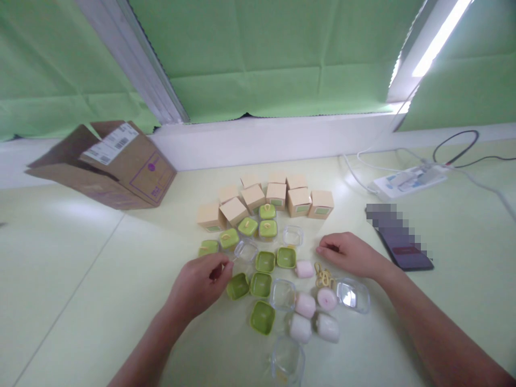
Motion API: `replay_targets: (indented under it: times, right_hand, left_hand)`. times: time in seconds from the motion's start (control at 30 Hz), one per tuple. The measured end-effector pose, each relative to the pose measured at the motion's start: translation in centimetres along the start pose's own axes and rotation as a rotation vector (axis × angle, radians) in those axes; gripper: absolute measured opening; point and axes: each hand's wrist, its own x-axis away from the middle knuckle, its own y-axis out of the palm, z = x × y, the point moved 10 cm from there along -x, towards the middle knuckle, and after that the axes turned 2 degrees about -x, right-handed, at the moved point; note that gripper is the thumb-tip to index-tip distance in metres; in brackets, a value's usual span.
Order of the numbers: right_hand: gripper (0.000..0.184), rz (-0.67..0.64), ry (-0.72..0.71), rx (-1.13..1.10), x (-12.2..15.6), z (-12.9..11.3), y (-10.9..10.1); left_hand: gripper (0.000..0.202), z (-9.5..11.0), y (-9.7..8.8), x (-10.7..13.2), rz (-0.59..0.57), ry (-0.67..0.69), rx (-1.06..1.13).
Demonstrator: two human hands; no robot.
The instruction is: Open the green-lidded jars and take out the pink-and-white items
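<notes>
My left hand (199, 285) is curled, its fingertips pinched at the rim of a clear plastic cup (245, 250). My right hand (349, 254) rests on the table with fingers bent inward, close to a pile of yellow loops (323, 277); I cannot make out anything in it. Between the hands lie several green lids (262, 284), several clear cups (282, 294) and several pale pink-white candles (305, 304). Behind them stand assembled green-topped jars (267, 228) and a row of small beige boxes (299, 201).
An open brown cardboard box (116, 164) lies on its side at the back left. A dark phone (403, 247) lies to the right of my right hand. A white power strip (409, 180) with cables sits at the back right by the window sill.
</notes>
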Motion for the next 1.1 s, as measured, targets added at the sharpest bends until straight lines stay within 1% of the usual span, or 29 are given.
replay_targets:
  times: [0.13, 0.3, 0.4, 0.53, 0.67, 0.97, 1.03, 1.1]
  right_hand:
    - [0.037, -0.006, 0.003, 0.010, -0.1, 0.1, 0.1]
    - [0.038, -0.002, 0.018, 0.023, -0.2, 0.3, 0.2]
    - [0.039, 0.002, 0.027, 0.028, -0.2, 0.4, 0.2]
    - [0.038, 0.009, 0.043, 0.037, -0.2, 0.7, 0.3]
    - [0.039, 0.011, 0.049, 0.045, -0.3, 0.9, 0.3]
    - [0.037, 0.006, 0.044, 0.048, -0.3, 0.9, 0.3]
    - [0.036, 0.006, 0.044, 0.051, -0.3, 0.9, 0.3]
    - [0.036, 0.006, 0.045, 0.054, -0.3, 0.9, 0.3]
  left_hand:
    - [0.034, -0.2, 1.6, 0.4, -0.075, 0.002, -0.034]
    - [0.033, -0.8, 2.5, 0.2, -0.142, -0.023, -0.065]
    - [0.033, -1.2, 2.9, 0.1, -0.155, -0.034, -0.059]
    - [0.027, -2.1, 3.4, 0.1, -0.140, -0.070, -0.031]
    - [0.030, -2.7, 3.6, 0.3, -0.133, -0.113, -0.007]
    - [0.034, -1.8, 3.4, 0.0, -0.114, -0.071, 0.040]
    - [0.032, -1.7, 3.0, 0.1, -0.081, -0.060, 0.047]
    - [0.029, -1.7, 2.2, 0.2, -0.021, -0.052, 0.040]
